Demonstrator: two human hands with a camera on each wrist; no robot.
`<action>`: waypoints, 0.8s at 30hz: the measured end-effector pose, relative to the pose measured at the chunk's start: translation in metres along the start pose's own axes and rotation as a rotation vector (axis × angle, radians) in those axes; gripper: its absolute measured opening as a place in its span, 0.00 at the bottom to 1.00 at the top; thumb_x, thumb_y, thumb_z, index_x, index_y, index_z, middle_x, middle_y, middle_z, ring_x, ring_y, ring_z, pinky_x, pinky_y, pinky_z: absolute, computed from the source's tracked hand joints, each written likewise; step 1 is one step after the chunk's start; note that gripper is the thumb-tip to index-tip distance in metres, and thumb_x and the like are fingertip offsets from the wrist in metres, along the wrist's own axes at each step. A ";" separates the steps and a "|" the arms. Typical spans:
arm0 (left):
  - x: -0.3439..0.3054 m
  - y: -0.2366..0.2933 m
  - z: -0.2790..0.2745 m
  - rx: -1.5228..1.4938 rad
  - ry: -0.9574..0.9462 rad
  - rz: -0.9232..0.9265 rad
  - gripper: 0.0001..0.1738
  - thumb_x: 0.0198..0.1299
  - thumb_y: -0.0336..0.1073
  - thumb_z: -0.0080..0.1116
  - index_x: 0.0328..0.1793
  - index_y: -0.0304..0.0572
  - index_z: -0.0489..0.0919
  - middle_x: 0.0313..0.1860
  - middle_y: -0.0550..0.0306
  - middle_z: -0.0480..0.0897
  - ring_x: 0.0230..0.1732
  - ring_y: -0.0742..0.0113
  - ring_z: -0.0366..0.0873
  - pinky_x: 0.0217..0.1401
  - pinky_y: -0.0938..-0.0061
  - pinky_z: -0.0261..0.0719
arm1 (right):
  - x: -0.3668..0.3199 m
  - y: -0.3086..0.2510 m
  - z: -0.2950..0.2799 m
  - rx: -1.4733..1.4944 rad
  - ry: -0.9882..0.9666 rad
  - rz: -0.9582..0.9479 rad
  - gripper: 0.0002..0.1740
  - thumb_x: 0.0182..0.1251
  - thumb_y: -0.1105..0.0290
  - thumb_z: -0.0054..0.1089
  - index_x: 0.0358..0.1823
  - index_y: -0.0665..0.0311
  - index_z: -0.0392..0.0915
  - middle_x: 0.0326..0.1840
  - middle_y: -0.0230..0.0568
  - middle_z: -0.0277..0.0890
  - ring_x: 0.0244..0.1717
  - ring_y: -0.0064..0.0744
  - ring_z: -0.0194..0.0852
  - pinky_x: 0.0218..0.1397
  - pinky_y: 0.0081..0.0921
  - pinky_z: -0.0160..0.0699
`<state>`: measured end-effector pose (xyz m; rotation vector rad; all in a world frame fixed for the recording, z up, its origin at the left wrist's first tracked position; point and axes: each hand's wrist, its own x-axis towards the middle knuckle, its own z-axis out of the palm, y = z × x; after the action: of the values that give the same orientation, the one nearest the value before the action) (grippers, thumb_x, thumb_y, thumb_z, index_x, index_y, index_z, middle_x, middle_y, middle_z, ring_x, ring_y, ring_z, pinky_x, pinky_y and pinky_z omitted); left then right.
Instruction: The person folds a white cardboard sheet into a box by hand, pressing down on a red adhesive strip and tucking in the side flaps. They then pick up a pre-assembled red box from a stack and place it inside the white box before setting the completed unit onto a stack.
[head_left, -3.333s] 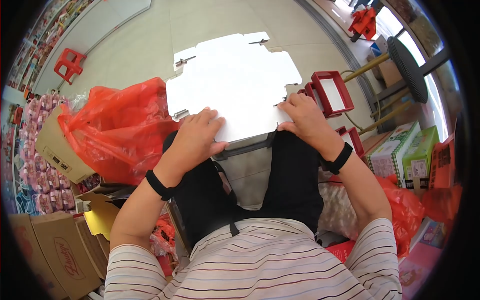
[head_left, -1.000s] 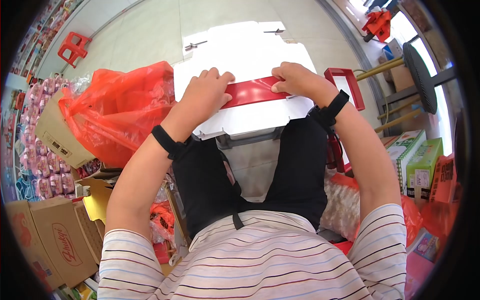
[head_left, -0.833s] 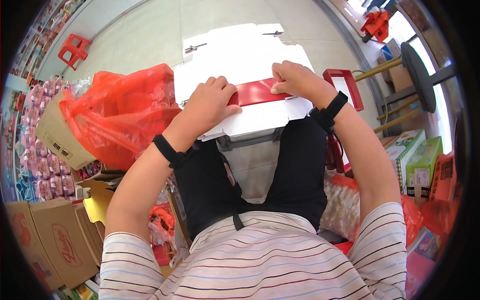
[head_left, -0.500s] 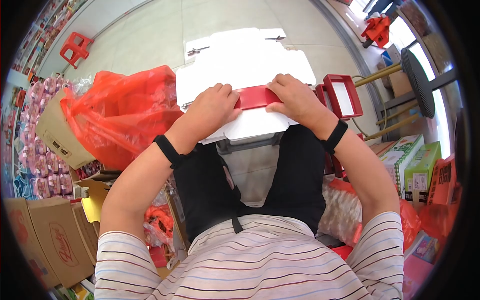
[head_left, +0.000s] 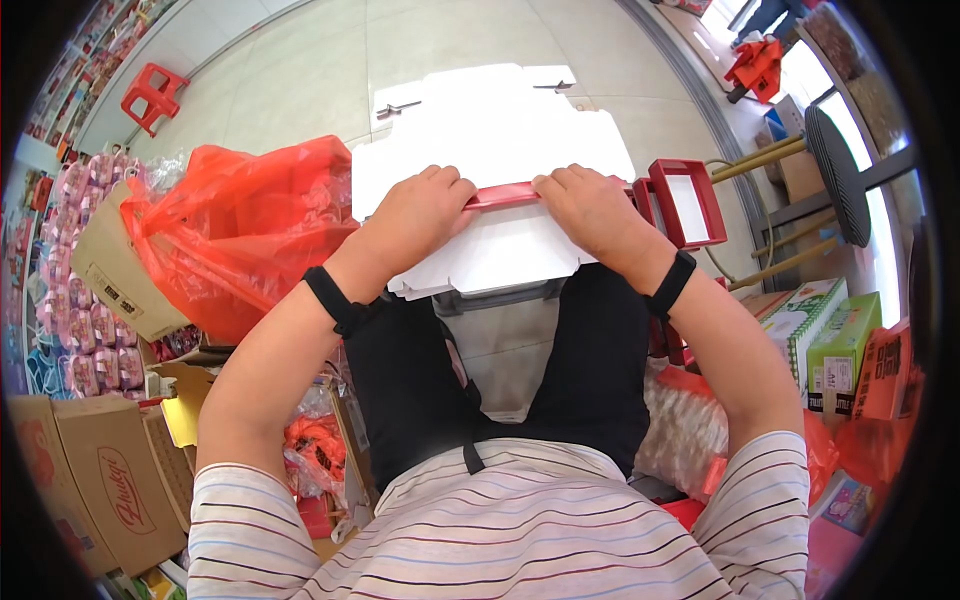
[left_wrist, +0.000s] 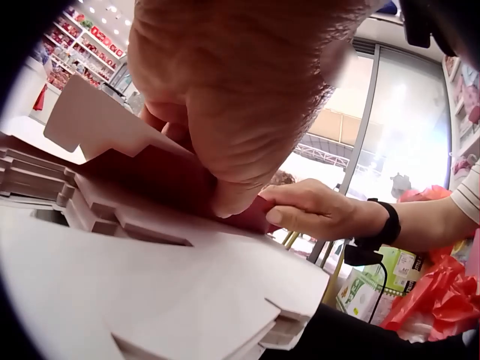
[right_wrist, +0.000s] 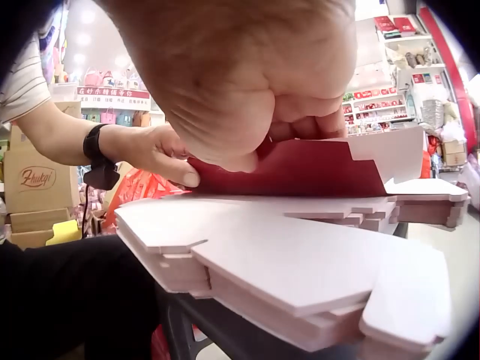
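Note:
A stack of white die-cut cardboard box blanks [head_left: 495, 125] lies on a dark stool in front of my knees. Part of the top blank is bent up, and its red outer side [head_left: 505, 194] appears as a narrow strip in the head view. My left hand [head_left: 420, 215] pinches the left end of this strip, thumb on the near side. At the other end my right hand [head_left: 595, 215] grips it the same way. In the right wrist view the red panel [right_wrist: 300, 169] stands up over the stack, with fingers behind it.
Red box trays [head_left: 715, 205] with white insides stand to the right. A large red plastic bag [head_left: 250, 230] bulges at the left, near brown cartons [head_left: 125, 485]. A small red stool [head_left: 150, 98] and a black round seat [head_left: 838, 175] are farther off.
The blank lay flat under both hands at first. Its near part was folded over, showing a broad red panel; that panel has since turned up into a narrow strip. The hands moved closer together.

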<state>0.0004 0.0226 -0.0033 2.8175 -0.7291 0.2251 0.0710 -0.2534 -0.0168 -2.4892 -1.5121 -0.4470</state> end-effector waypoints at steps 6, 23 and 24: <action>0.008 -0.008 0.004 0.022 -0.022 0.020 0.10 0.66 0.33 0.66 0.52 0.42 0.85 0.44 0.53 0.83 0.49 0.53 0.83 0.53 0.60 0.85 | 0.012 0.007 -0.005 0.130 -0.003 0.058 0.09 0.65 0.76 0.60 0.45 0.63 0.82 0.41 0.41 0.80 0.46 0.45 0.81 0.51 0.39 0.83; -0.007 0.019 0.015 0.034 0.117 -0.009 0.21 0.58 0.37 0.72 0.59 0.46 0.85 0.50 0.56 0.81 0.53 0.56 0.80 0.56 0.60 0.78 | 0.010 -0.018 0.000 0.170 0.027 0.093 0.12 0.55 0.73 0.71 0.42 0.63 0.84 0.44 0.40 0.78 0.51 0.43 0.77 0.57 0.38 0.79; -0.007 0.019 0.015 0.026 0.120 -0.016 0.21 0.58 0.37 0.73 0.58 0.46 0.85 0.50 0.56 0.81 0.54 0.56 0.80 0.56 0.60 0.78 | 0.010 -0.019 0.000 0.174 0.038 0.097 0.11 0.55 0.73 0.71 0.41 0.63 0.85 0.44 0.40 0.78 0.51 0.43 0.77 0.56 0.39 0.79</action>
<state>-0.0134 0.0061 -0.0157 2.8043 -0.6822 0.3996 0.0586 -0.2370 -0.0128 -2.3928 -1.3478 -0.3292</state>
